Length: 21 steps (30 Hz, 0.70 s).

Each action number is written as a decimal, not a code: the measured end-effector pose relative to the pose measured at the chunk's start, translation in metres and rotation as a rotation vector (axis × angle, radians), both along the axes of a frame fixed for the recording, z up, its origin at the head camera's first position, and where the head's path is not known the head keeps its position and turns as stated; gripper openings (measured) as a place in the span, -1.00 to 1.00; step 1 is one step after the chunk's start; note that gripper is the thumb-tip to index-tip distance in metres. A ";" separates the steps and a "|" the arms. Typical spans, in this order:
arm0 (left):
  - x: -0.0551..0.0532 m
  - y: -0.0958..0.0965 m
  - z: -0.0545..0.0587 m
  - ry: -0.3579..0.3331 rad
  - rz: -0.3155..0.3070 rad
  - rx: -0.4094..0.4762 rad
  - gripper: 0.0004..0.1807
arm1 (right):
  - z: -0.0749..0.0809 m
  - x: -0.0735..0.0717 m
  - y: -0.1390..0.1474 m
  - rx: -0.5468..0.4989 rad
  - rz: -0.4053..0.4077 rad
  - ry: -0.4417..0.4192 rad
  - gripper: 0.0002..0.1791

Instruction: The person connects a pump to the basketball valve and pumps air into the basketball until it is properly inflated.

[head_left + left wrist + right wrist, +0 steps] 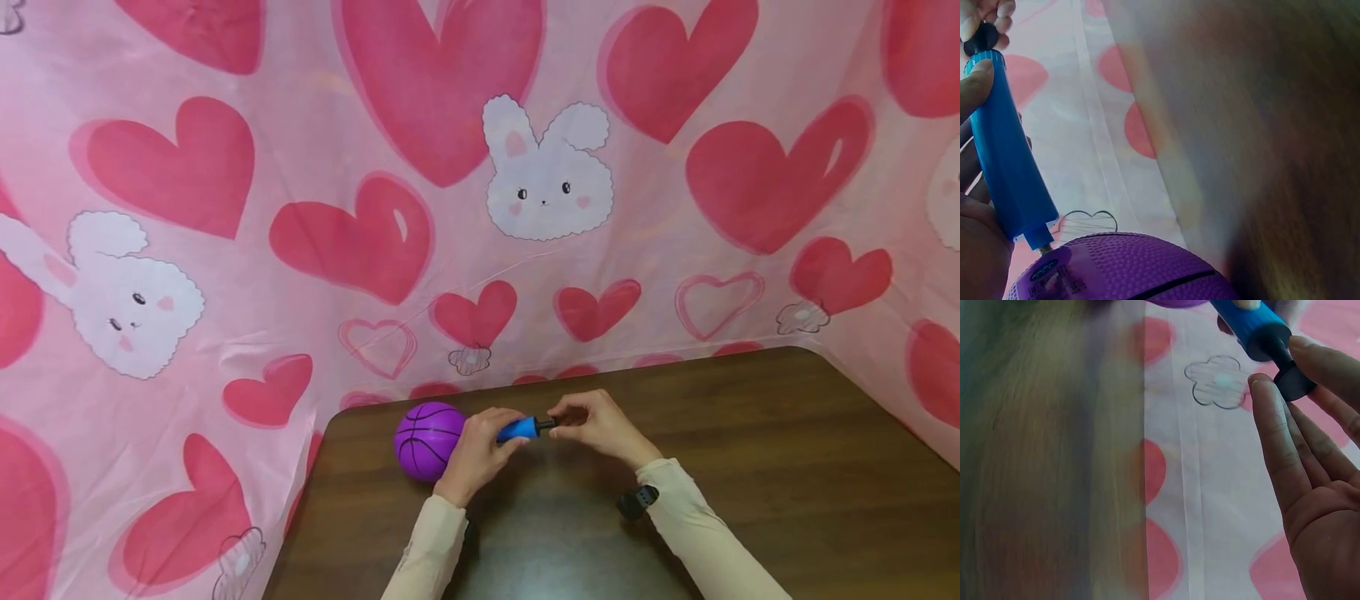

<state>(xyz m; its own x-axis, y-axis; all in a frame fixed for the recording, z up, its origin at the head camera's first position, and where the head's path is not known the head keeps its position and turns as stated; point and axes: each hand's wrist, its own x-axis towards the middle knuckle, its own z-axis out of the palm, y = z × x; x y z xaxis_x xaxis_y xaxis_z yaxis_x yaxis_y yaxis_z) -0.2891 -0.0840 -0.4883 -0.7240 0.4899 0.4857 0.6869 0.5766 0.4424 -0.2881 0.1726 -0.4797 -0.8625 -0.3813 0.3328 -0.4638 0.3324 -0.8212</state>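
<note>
A small blue hand pump [519,429] lies in my left hand [478,450], whose fingers and thumb wrap its barrel. At its far end, my right hand [603,427] pinches the black handle [1295,385] between thumb and fingers. A short length of black rod shows between barrel and handle. In the left wrist view, the pump's metal needle [1045,249] meets the purple ball [1141,262] beside a printed label. The ball, marked with black basketball lines, rests on the table just left of my left hand in the head view.
A dark wood-grain table [750,467] extends under both hands. Behind it hangs a pink cloth [465,250] printed with hearts and white bunnies, close to the table's back and left edges. A black strap device [637,502] is on the right wrist.
</note>
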 end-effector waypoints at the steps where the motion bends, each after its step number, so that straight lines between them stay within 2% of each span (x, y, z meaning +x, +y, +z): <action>1: 0.000 0.000 0.000 0.007 -0.001 0.001 -0.68 | 0.000 -0.001 -0.003 -0.002 0.003 0.000 -0.76; 6: 0.000 -0.002 0.001 0.026 -0.005 0.005 -0.69 | 0.001 -0.002 -0.008 -0.009 -0.003 0.008 -0.77; 21: 0.001 -0.002 0.001 -0.009 -0.026 0.002 -0.64 | 0.001 0.004 -0.003 -0.007 0.032 0.002 -0.76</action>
<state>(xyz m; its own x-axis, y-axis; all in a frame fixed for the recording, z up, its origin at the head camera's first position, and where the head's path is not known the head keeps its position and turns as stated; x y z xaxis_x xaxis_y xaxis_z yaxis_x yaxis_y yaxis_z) -0.2877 -0.0863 -0.4877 -0.7157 0.5077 0.4796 0.6973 0.5581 0.4498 -0.2840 0.1698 -0.4786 -0.8493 -0.4060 0.3373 -0.4757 0.3118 -0.8225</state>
